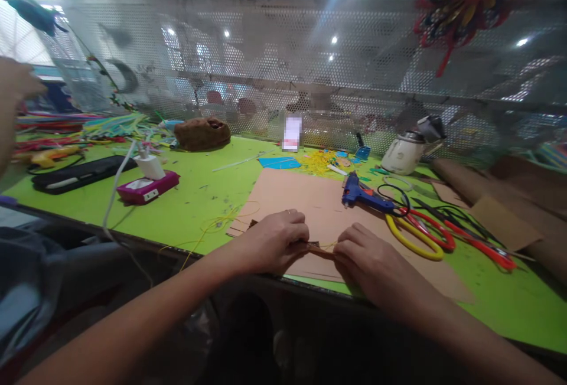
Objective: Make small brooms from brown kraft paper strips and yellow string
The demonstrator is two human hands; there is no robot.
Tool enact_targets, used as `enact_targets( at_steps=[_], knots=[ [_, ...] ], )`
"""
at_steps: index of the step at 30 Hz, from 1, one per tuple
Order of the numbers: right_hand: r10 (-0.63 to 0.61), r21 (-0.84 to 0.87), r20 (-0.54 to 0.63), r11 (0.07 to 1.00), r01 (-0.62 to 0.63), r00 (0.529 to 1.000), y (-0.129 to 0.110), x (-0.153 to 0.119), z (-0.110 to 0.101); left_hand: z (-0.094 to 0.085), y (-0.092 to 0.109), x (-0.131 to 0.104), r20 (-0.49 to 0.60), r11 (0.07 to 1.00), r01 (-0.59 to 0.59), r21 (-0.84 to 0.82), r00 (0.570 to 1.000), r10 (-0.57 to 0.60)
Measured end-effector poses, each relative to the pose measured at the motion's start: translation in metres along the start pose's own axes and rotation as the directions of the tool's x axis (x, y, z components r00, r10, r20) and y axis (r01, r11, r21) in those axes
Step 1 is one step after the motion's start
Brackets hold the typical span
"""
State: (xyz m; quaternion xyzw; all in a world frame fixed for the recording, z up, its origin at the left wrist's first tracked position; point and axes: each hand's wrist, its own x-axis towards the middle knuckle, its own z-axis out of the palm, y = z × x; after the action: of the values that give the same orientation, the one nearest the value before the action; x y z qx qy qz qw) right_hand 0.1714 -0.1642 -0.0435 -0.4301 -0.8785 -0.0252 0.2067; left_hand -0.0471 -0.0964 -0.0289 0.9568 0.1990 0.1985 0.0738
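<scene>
Both my hands are at the near edge of the green table, over a sheet of tan paper (pixel 287 196). Between them stretches a narrow brown strip (pixel 321 250), looking like folded paper or card. Its left end is pinched in my left hand (pixel 279 240), fingers curled. My right hand (pixel 372 261) closes on the other end. Thin yellow thread (pixel 215 222) lies loosely on the table left of my left hand. Just beyond my right hand, a blue glue gun (pixel 365 196) rests on the tan sheet.
Yellow-handled scissors (pixel 414 240) and red-handled scissors (pixel 482 246) lie at right, near brown paper rolls (pixel 518 214). A magenta power strip (pixel 148 189), its white cable hanging over the edge, and a black case (pixel 84 173) sit left. Another person's arm (pixel 11 101) enters far left.
</scene>
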Motion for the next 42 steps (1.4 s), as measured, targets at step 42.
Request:
enact_targets(
  at_steps=[42],
  knots=[
    [0.199, 0.073, -0.095, 0.979, -0.193, 0.975, -0.009, 0.019, 0.002, -0.010, -0.003, 0.012, 0.131, 0.979, 0.183, -0.095, 0.977, -0.170]
  ],
)
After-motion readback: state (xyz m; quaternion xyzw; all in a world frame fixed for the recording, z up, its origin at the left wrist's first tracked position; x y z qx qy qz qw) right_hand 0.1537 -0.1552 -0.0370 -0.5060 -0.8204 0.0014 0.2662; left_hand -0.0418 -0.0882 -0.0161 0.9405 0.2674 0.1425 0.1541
